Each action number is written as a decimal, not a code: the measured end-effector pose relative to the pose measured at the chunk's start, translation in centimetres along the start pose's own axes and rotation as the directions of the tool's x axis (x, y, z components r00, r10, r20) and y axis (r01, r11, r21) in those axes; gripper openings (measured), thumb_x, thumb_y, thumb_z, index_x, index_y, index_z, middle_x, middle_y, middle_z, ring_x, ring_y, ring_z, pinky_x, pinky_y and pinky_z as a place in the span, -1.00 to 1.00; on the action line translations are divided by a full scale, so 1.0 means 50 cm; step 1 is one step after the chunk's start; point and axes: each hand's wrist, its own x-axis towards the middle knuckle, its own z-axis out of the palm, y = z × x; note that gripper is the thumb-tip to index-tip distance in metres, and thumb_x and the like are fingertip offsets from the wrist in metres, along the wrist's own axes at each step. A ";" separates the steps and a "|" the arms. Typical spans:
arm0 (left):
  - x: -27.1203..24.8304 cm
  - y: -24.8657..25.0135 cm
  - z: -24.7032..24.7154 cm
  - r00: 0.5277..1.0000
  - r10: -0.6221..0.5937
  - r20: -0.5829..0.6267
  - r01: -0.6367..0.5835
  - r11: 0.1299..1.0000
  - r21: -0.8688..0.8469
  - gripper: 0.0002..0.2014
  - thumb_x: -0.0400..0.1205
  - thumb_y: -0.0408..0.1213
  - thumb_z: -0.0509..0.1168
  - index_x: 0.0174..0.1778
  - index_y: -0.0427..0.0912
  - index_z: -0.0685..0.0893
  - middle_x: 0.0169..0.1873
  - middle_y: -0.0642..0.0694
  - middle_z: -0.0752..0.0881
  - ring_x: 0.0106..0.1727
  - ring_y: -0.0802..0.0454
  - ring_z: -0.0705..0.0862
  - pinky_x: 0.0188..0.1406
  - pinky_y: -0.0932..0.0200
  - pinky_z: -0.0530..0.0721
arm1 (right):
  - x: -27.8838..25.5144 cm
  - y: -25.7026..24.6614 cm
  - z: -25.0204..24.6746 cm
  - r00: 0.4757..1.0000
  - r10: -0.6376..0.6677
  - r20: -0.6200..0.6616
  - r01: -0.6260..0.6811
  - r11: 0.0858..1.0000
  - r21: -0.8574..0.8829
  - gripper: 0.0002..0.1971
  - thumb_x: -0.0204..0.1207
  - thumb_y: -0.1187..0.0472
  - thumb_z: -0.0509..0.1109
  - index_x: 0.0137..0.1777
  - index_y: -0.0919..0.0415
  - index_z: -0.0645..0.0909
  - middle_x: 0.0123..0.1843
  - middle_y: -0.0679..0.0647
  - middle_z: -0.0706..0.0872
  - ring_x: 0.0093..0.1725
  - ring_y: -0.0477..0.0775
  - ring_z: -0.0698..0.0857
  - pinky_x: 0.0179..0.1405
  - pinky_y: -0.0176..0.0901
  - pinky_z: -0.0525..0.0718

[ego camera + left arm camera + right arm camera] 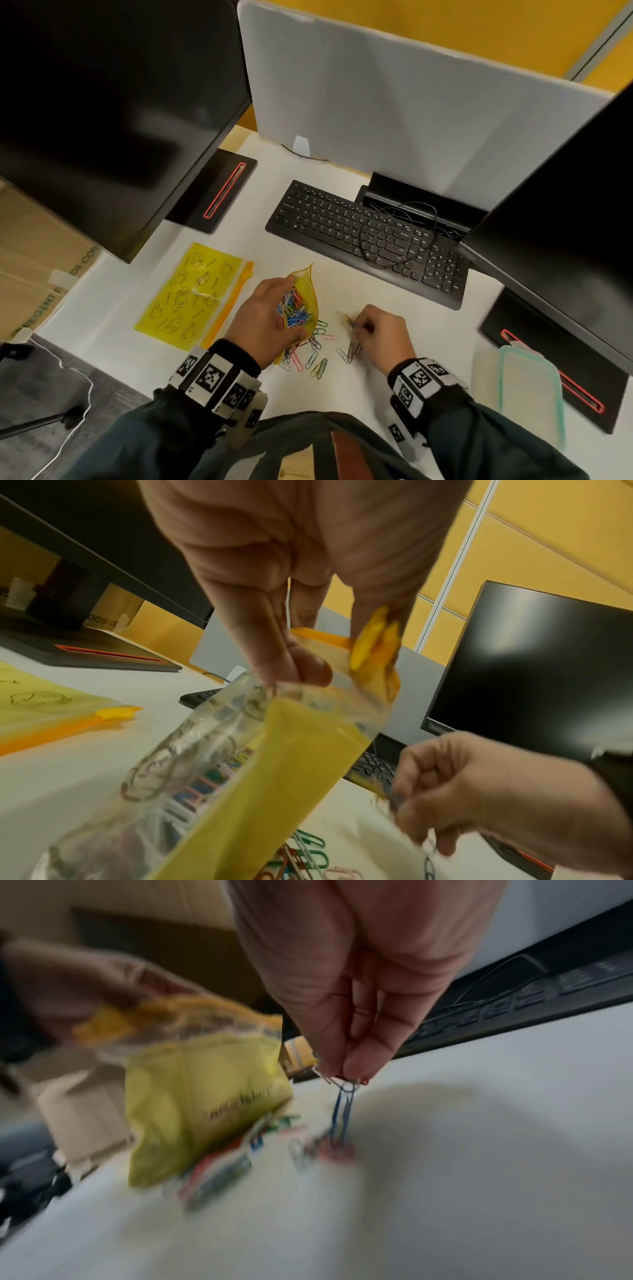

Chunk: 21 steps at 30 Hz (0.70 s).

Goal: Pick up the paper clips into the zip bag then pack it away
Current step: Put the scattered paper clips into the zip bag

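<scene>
My left hand (pixel 274 315) holds a small yellow zip bag (pixel 305 301) upright by its open mouth, thumb and fingers pinching the rim (pixel 308 669). Many coloured paper clips show inside the bag (pixel 205 783). Loose paper clips (pixel 317 356) lie scattered on the white desk below the bag and between my hands. To the right of the bag, my right hand (pixel 376 329) pinches a few clips (pixel 344 1096) by their tops, a blue one hanging from my fingertips (pixel 359 1066) just above the desk.
A larger yellow zip pouch (pixel 191 294) with printed drawings lies flat at the left. A black keyboard (pixel 370 236) with a cable sits behind. Monitors (pixel 102 102) stand left and right on black bases. A clear case with a teal rim (pixel 527 387) lies at the right.
</scene>
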 end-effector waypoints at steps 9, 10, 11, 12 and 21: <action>0.002 0.001 0.006 1.000 0.014 0.026 -0.014 1.000 -0.004 -0.13 0.27 -0.25 0.56 0.49 -0.05 0.29 0.35 -0.02 0.42 -0.45 0.16 0.51 -0.30 0.56 0.40 | 0.021 -0.161 -0.018 0.986 -0.160 0.052 0.131 0.924 0.359 -0.74 0.34 0.44 0.50 -0.28 0.04 0.59 -0.32 0.06 0.67 -0.36 -0.04 0.60 -0.33 -0.30 0.58; 0.001 0.000 0.006 1.000 0.012 0.025 -0.012 1.000 -0.007 -0.12 0.27 -0.26 0.56 0.49 -0.06 0.29 0.35 -0.02 0.41 -0.46 0.17 0.52 -0.31 0.58 0.40 | 0.023 -0.173 -0.012 0.979 -0.187 0.075 0.158 0.942 0.295 -0.79 0.34 0.41 0.50 -0.24 0.07 0.62 -0.31 0.05 0.67 -0.35 -0.06 0.60 -0.34 -0.37 0.54; 0.000 0.000 0.006 1.000 0.009 0.022 -0.009 1.000 -0.013 -0.12 0.26 -0.26 0.56 0.49 -0.06 0.28 0.36 -0.02 0.41 -0.47 0.17 0.52 -0.32 0.57 0.40 | 0.024 -0.181 -0.007 0.975 -0.203 0.092 0.175 0.953 0.248 -0.83 0.34 0.39 0.51 -0.19 0.11 0.66 -0.29 0.04 0.67 -0.33 -0.07 0.60 -0.34 -0.42 0.52; 0.000 -0.002 0.005 1.000 0.005 0.018 -0.005 1.000 -0.019 -0.11 0.26 -0.27 0.56 0.49 -0.06 0.28 0.36 -0.03 0.41 -0.47 0.15 0.53 -0.32 0.55 0.42 | 0.026 -0.186 -0.004 0.973 -0.210 0.101 0.182 0.955 0.233 -0.85 0.34 0.36 0.52 -0.15 0.14 0.68 -0.27 0.03 0.68 -0.29 -0.07 0.61 -0.32 -0.43 0.53; 0.003 -0.004 0.003 1.000 -0.019 0.012 0.020 0.999 -0.037 -0.13 0.28 -0.25 0.56 0.49 -0.06 0.28 0.35 -0.03 0.41 -0.36 0.13 0.49 -0.24 0.47 0.45 | 0.046 -0.135 -0.035 0.998 0.012 0.058 -0.047 0.766 0.641 -0.77 0.46 0.51 0.36 -0.18 0.14 0.64 -0.27 0.12 0.72 -0.34 0.03 0.68 -0.41 -0.29 0.72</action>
